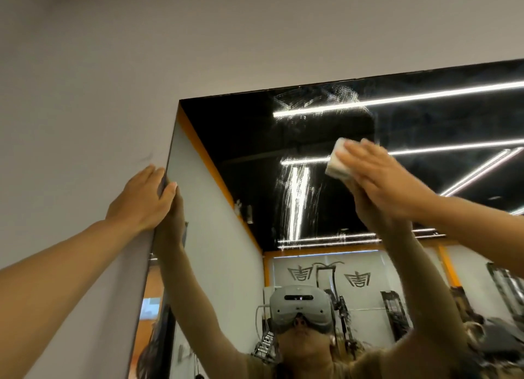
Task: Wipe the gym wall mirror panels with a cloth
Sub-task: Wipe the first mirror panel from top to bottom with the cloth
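Head view: right hand (380,180) fingers flat, pressing cloth (338,161) onto mirror (255,140); left hand (144,197) fingers curled round mirror edge.

Plain pale wall (85,66) above and left, reflected strip lights (425,95) — orange trim (204,157), gym machines (397,307)

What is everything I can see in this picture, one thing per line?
mirror: one, dark glass with wet streaks, on the wall, filling the right and lower picture
wall: one, pale grey, above and left of the mirror
cloth: one, white, folded, pressed flat against the mirror near its top
reflections in the mirror: ceiling light strips, orange trim, gym machines, the person wearing a grey headset
left hand: one, gripping the mirror's left edge, thumb on the glass
right hand: one, fingers straight, pressing the cloth to the glass
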Demonstrator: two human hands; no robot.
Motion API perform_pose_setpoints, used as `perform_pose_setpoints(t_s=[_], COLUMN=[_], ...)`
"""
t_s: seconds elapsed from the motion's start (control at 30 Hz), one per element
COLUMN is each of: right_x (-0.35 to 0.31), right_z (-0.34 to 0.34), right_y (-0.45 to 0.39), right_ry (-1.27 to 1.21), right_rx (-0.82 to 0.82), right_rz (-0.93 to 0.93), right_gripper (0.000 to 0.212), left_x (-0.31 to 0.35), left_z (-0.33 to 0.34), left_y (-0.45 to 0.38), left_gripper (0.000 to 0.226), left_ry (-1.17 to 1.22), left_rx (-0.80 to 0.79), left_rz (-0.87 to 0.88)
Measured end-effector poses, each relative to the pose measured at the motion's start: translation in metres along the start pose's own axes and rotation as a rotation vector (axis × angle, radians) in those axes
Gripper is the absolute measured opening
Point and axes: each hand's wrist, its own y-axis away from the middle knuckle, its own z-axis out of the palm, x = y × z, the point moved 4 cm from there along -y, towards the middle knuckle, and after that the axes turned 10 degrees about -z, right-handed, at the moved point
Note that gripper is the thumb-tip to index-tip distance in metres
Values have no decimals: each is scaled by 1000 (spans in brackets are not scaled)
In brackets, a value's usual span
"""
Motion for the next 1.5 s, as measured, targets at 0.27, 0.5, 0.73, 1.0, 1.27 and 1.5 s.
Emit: perform_pose_setpoints(t_s=[0.27,0.5,0.73,1.0,1.27,1.5], right_x=[-87,-97,-14,-139,-148,-106], right_z=[33,34,6,56,64,56], right_y=[74,96,2,73,53,-45], right_ry=[93,200,31,46,140,35], right_rx=[-112,-267,44,-210,-327,60], right_rz=[-241,-500,153,-377,-617,72], right_gripper=[57,56,58,55,57,48], left_x=[-1,-8,-18,-20,-23,-28], left_z=[2,8,15,16,16,14], left_y=[-2,-9,-17,-16,-17,-17], left_gripper=[53,54,55,59,63,63], left_ry=[9,17,26,57,50,57], left_rx=[10,32,28,38,4,-8], left_rz=[-10,10,29,27,45,68])
